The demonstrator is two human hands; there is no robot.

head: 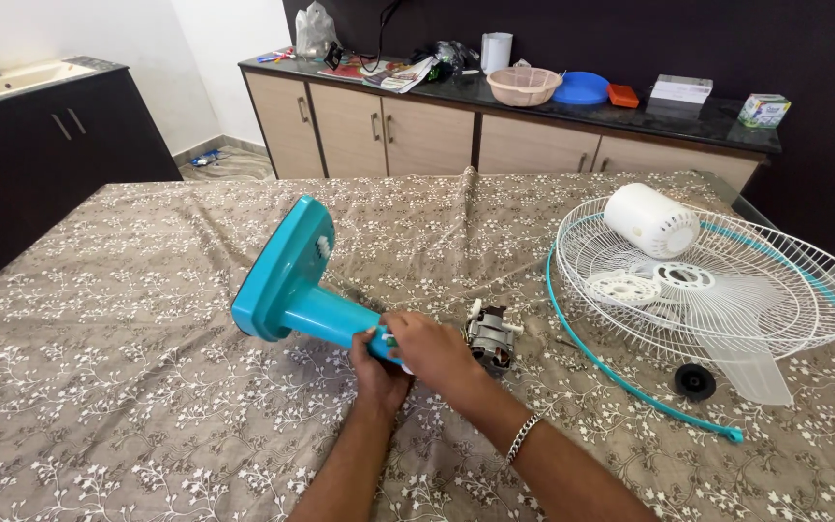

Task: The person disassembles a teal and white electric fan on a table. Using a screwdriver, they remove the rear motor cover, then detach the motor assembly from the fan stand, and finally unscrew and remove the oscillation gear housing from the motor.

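Note:
A teal fan stand (287, 280) lies on its side on the brown flowered tablecloth (108, 387), base pointing left. My left hand (376, 372) grips the neck of the stand from below. My right hand (429, 350), with a metal bracelet at the wrist, closes over the neck's end from above, right where the bare fan motor (491, 335) joins it. The motor's shaft points right.
At right lie two white wire fan grilles (727, 280) with a white motor cover (649, 220), a teal rim ring (620, 377), clear blades and a black knob (694, 381). Cabinets behind hold a pink basket (524, 85) and clutter. A sink counter (21, 77) stands left.

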